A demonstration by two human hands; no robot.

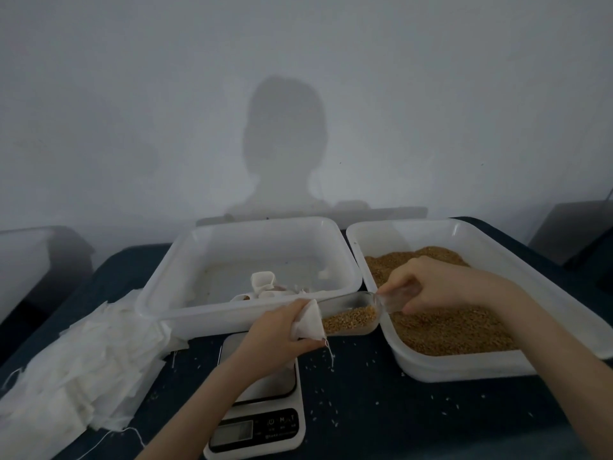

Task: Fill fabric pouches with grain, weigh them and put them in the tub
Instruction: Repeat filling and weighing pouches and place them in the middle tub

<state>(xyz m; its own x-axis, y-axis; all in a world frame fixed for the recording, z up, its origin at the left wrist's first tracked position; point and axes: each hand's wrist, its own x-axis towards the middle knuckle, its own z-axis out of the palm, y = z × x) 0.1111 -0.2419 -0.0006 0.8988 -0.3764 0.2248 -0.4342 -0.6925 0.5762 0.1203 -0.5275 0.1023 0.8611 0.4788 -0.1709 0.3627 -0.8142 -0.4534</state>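
Clear scoop (351, 315) of grain, gripped by my right hand (431, 282), tips into the pouch (310, 322) pinched in my left hand (282, 327), frame centre above the scale (262, 403). Tub (166, 293) behind holds filled pouches.

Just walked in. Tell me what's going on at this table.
A person is filling a small fabric pouch with grain. The left hand holds the pouch open above the scale, while the right hand tips a clear scoop of grain into its mouth. The scoop came from the grain tub on the right. A few filled pouches already lie in the other tub, and empty pouches are stacked at left.
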